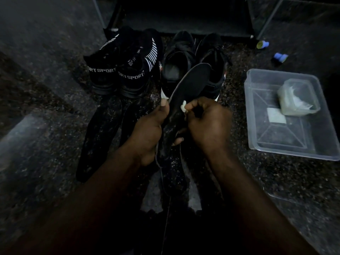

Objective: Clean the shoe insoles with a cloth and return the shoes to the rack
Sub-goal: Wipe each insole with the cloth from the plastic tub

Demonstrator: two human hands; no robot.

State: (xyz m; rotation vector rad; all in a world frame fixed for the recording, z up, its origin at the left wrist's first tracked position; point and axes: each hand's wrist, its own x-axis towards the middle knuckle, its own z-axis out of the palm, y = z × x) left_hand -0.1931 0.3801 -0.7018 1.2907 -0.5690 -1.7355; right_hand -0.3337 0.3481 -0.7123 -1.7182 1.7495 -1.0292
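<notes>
Head view, dim light, dark speckled floor.

- Left of the left grip: two dark insoles [99,137] are laid flat on the floor, side by side. Whether they have been wiped cannot be told.
- Beyond them, up and left of that grip, a pair marked SPORT [119,70] is stood with heels toward the camera.
- Left grip [147,131]: closed round the heel half of a third insole [191,78], thumb laid up along its left edge, fingertips wrapped under its far side. The insole is held raised, its toe end tilted away over the black pair [193,57], which is stood just beyond both grips in front of the rack [184,19].
- Right grip [207,122]: fingers curled, a small white cloth [184,106] pinched at the tips and pressed to the insole's upper face, just beside the left thumb.
- Right of the right grip, well apart: a clear tray [294,151] with a plastic tub [298,96] inside. Small blue items [263,44] are seen beyond it.

Step judged: the wiping of this insole is in hand. No shoe has yet been returned to the rack.

Next move, as judged: the cloth is to be drawn toward the toe end while the heel is held firmly, since the insole looks likely to flex.
</notes>
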